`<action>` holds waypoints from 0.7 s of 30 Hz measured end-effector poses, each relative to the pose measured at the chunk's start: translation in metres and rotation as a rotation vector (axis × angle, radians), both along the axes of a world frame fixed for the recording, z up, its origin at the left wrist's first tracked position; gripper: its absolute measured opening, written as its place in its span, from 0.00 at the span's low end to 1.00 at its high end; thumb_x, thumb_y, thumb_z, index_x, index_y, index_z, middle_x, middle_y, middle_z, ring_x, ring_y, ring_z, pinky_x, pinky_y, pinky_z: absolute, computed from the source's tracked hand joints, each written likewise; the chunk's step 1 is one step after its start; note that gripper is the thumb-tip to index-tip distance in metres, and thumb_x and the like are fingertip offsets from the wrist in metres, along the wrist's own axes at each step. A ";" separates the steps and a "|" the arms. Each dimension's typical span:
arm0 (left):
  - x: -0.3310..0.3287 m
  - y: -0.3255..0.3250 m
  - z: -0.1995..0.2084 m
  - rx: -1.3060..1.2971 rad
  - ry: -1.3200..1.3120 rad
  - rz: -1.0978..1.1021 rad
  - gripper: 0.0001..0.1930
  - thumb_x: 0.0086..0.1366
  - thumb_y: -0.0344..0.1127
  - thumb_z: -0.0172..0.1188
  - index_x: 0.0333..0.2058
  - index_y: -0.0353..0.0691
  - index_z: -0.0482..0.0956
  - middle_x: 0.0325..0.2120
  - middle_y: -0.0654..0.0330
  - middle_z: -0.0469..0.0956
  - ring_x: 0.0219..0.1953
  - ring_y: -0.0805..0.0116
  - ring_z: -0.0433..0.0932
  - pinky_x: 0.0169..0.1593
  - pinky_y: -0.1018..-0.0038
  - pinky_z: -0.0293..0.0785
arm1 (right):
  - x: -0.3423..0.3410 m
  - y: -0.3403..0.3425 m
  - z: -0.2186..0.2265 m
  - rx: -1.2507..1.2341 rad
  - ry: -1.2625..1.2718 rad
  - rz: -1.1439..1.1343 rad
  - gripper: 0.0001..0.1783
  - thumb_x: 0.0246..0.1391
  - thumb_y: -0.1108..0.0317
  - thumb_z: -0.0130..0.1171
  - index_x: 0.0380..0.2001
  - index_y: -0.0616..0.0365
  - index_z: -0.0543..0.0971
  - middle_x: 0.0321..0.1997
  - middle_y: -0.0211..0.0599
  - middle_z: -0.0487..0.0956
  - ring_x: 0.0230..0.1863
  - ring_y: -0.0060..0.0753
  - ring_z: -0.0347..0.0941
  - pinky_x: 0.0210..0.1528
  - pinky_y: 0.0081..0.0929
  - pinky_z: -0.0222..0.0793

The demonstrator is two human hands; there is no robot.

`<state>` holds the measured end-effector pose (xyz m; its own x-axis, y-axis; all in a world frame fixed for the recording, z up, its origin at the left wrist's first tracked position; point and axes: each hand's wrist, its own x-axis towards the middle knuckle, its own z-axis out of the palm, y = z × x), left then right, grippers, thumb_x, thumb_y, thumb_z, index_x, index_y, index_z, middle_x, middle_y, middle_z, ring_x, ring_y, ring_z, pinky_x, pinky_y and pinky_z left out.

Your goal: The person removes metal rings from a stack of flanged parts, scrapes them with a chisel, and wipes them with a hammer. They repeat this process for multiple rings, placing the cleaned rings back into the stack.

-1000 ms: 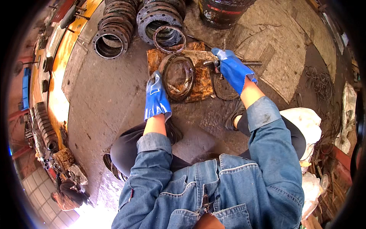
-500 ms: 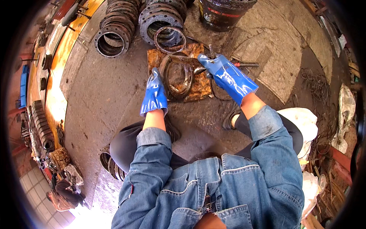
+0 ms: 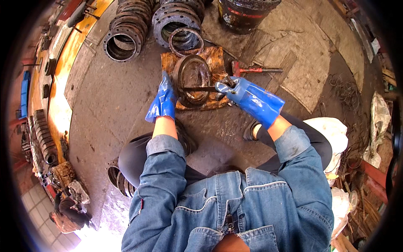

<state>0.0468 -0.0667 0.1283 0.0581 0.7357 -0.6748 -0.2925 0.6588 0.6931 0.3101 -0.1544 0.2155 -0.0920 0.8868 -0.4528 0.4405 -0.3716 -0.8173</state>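
A dark, greasy metal ring (image 3: 181, 80) rests tilted on a stained orange-brown board (image 3: 219, 56). My left hand (image 3: 163, 101), in a blue rubber glove, is beside the ring's left edge with its fingers stretched forward; whether they touch it is hard to tell. In my right hand (image 3: 247, 95), also gloved in blue, is a dark metal tool with a long flat bar (image 3: 200, 89). That bar reaches across the ring's near half. The glove covers part of the tool, so its exact kind is unclear. A thin metal ring (image 3: 172, 42) leans behind the board.
Rows of stacked flanged rings (image 3: 121, 45) and larger flanges (image 3: 158, 27) lie beyond the board. A hammer (image 3: 262, 70) with a red-and-black handle is right of it. A dark bucket (image 3: 240, 21) stands farther back. Tangled wire (image 3: 348, 90) lies right. Another person (image 3: 71, 212) is far left.
My right hand has drawn the tool nearer, its bar moving from the ring's far part to its near half. My left hand has shifted slightly left. The hammer's head has come into view.
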 end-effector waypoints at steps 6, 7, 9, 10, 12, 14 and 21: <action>-0.005 0.016 -0.039 -0.037 0.172 -0.080 0.37 0.73 0.63 0.31 0.57 0.35 0.72 0.52 0.52 0.78 0.52 0.54 0.77 0.56 0.60 0.72 | 0.068 0.022 0.034 0.169 0.070 -0.415 0.20 0.60 0.52 0.61 0.43 0.57 0.80 0.31 0.35 0.85 0.22 0.16 0.72 0.21 0.17 0.64; -0.011 0.016 -0.035 -0.045 0.236 -0.107 0.37 0.73 0.63 0.32 0.56 0.34 0.74 0.50 0.52 0.79 0.51 0.55 0.78 0.56 0.62 0.72 | 0.068 0.032 0.062 0.211 0.086 -0.436 0.21 0.59 0.51 0.61 0.44 0.58 0.80 0.33 0.36 0.85 0.24 0.17 0.74 0.21 0.19 0.66; -0.070 0.027 -0.085 0.176 0.498 -0.174 0.37 0.72 0.63 0.32 0.55 0.33 0.74 0.50 0.51 0.79 0.50 0.56 0.78 0.56 0.63 0.72 | 0.069 0.067 0.108 0.292 0.071 -0.419 0.22 0.59 0.50 0.60 0.44 0.59 0.79 0.36 0.39 0.84 0.28 0.23 0.78 0.23 0.25 0.70; -0.063 0.032 -0.092 0.231 0.559 -0.215 0.37 0.73 0.62 0.31 0.55 0.33 0.74 0.50 0.50 0.79 0.51 0.55 0.78 0.56 0.64 0.72 | 0.111 0.101 0.082 0.358 0.450 -0.408 0.20 0.60 0.51 0.58 0.45 0.57 0.79 0.40 0.40 0.84 0.32 0.30 0.80 0.28 0.30 0.73; -0.021 0.032 -0.079 0.265 0.636 -0.297 0.36 0.74 0.60 0.30 0.55 0.31 0.73 0.51 0.48 0.78 0.52 0.55 0.77 0.56 0.64 0.72 | 0.166 0.141 0.053 0.658 0.209 -0.386 0.19 0.61 0.53 0.55 0.47 0.54 0.78 0.44 0.43 0.83 0.40 0.40 0.81 0.33 0.37 0.76; 0.006 0.017 -0.036 0.218 0.722 -0.345 0.35 0.75 0.56 0.29 0.54 0.28 0.72 0.52 0.46 0.77 0.54 0.54 0.76 0.56 0.64 0.71 | 0.167 0.153 0.052 0.976 -1.016 -0.251 0.20 0.61 0.55 0.55 0.51 0.53 0.76 0.43 0.47 0.82 0.47 0.47 0.80 0.36 0.40 0.76; -0.046 0.012 -0.043 0.518 1.225 -0.615 0.23 0.75 0.36 0.33 0.63 0.31 0.61 0.55 0.38 0.72 0.56 0.46 0.74 0.58 0.60 0.71 | 0.085 0.121 0.050 0.204 -0.662 -0.109 0.19 0.59 0.60 0.56 0.52 0.48 0.75 0.49 0.42 0.81 0.51 0.42 0.78 0.49 0.40 0.76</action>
